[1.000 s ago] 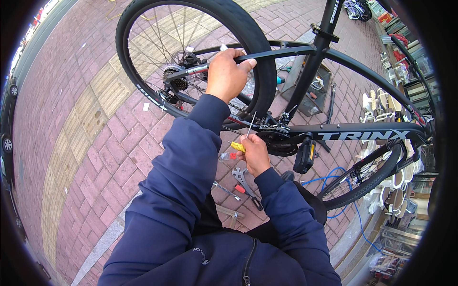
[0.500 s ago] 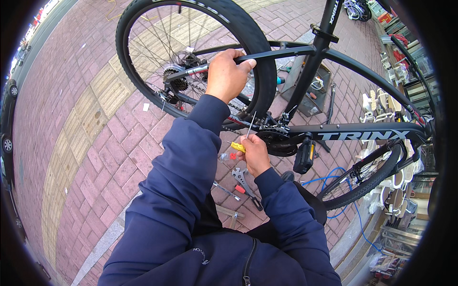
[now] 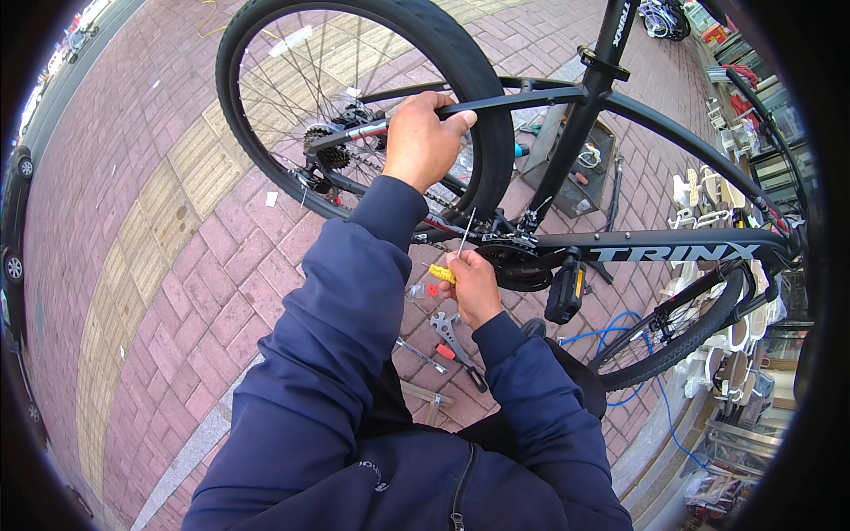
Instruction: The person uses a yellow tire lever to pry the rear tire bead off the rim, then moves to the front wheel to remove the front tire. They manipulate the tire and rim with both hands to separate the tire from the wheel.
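Note:
A black bicycle frame (image 3: 642, 124) stands in front of me. My left hand (image 3: 423, 140) is closed on its rear seat stay (image 3: 522, 99), beside the rear wheel (image 3: 491, 159) and sprocket cassette (image 3: 329, 150). Below it, my right hand (image 3: 474, 288) grips a yellow-handled tool (image 3: 441, 273) whose thin metal shaft (image 3: 467, 226) points up beside the chainring (image 3: 522, 252) and lower derailleur area. Whether the shaft touches the bicycle I cannot tell. The crank pedal (image 3: 564, 288) hangs just right of my right hand.
A metal tool tray (image 3: 580, 199) lies behind the frame. On the pink paving are wrenches (image 3: 450, 332), a blue hose (image 3: 624, 323) and small parts (image 3: 432, 290). Stacked white items (image 3: 726, 350) line the shopfront at right, near the front wheel (image 3: 673, 341). A car (image 3: 18, 230) stands far left.
The rear wheel has turned: markings on its tyre and rim show in different places from frame to frame. Both my hands and the tool look unmoved.

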`<state>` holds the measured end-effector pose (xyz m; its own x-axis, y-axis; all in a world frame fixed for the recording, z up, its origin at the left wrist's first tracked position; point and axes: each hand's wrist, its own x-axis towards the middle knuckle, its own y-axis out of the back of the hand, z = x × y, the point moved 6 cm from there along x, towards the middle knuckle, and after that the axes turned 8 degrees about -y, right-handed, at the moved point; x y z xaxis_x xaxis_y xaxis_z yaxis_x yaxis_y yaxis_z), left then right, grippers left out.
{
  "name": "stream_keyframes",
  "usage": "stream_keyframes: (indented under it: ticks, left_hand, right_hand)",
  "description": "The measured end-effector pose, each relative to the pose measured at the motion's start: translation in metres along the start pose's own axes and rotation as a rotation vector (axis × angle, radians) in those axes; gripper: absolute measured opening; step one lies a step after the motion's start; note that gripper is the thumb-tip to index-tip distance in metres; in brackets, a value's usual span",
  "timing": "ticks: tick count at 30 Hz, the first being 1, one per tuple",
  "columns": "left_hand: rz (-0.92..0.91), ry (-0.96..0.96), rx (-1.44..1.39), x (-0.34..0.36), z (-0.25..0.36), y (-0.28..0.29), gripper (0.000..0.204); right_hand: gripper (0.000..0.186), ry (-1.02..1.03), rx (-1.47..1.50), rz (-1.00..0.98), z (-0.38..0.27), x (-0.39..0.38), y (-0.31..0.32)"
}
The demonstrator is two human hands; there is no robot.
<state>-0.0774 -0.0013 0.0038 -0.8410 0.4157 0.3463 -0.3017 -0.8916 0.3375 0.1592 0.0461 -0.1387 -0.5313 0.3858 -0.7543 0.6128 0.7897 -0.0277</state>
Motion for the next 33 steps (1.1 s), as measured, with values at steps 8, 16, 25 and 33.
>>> stream_keyframes:
  ticks: [8,16,25,33]
  left_hand:
    - [-0.006,0.045,-0.062,-0.0001,-0.0007,0.0001,0.037]
    - [-0.009,0.047,-0.065,0.0006,-0.0016,-0.0008,0.037]
    - [-0.012,0.057,-0.076,0.0001,-0.0011,-0.0005,0.037]
    - [0.013,-0.009,0.006,-0.0003,0.0006,0.0002,0.031]
  right_hand:
    - [0.019,0.004,0.006,-0.006,-0.001,-0.0007,-0.0004]
    - [0.019,0.007,0.008,-0.007,-0.0019,-0.001,-0.0006]
    - [0.02,0.014,0.053,-0.008,-0.0009,0.0003,0.0001]
    - [0.019,0.002,0.026,-0.013,0.0012,0.0019,0.0011]
